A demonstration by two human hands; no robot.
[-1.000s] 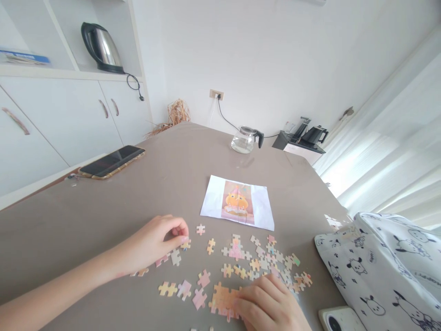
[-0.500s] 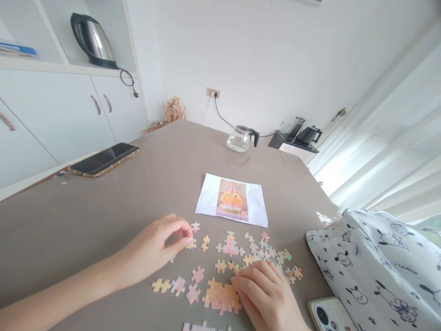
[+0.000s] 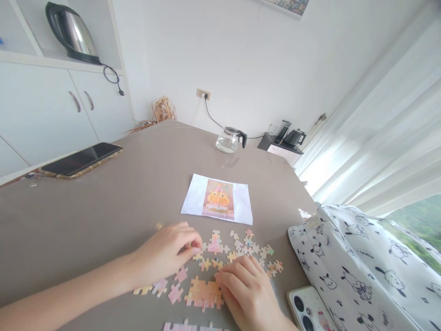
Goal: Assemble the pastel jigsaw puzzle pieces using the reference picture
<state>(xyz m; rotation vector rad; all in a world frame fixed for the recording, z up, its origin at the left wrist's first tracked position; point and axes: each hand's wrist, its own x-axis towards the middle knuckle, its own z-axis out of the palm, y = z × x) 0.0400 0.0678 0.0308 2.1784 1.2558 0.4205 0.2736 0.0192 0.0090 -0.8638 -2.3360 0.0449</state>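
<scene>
While the right hand (image 3: 248, 287) lay beside the lower-centre puzzle block (image 3: 203, 292), the left hand (image 3: 172, 252) curled near loose pieces (image 3: 206, 265). Whether fingers gripped anything, I could not tell.

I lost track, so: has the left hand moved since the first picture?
Yes, rightward: the left hand now reaches past the near left corner of the paper.
</scene>
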